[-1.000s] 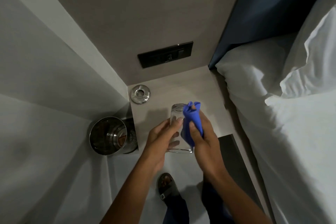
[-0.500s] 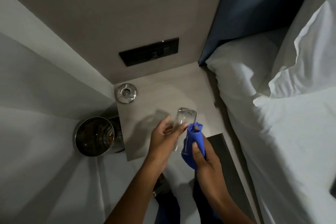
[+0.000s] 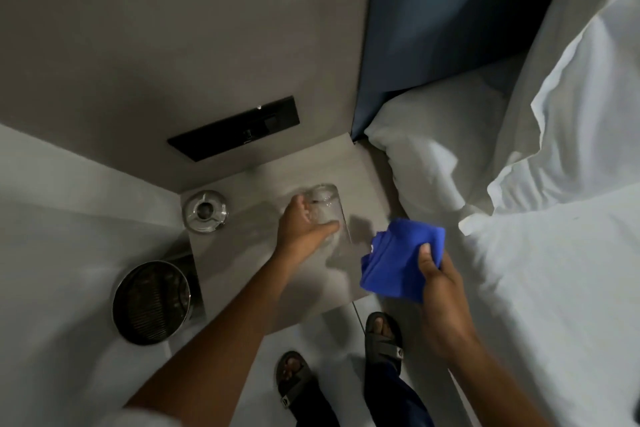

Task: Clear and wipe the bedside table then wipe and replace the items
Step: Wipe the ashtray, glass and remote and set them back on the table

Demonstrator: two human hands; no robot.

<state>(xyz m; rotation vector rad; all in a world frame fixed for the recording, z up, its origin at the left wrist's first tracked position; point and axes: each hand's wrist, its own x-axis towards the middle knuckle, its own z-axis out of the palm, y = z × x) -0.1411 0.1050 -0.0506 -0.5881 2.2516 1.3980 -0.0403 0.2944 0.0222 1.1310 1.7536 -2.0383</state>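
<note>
The left hand is clamped around the glass over the middle of the bedside table, with the ashtray at its nine o'clock. The right hand, well apart at four o'clock, grips the bunched blue cloth. The smooth glass could slip from a one-handed grip, or topple if set down tilted; the blur hides whether it touches the top.

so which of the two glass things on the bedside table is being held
The clear drinking glass, which the left hand grips around its side near the table's middle. The glass ashtray sits untouched in the back left corner.
</note>
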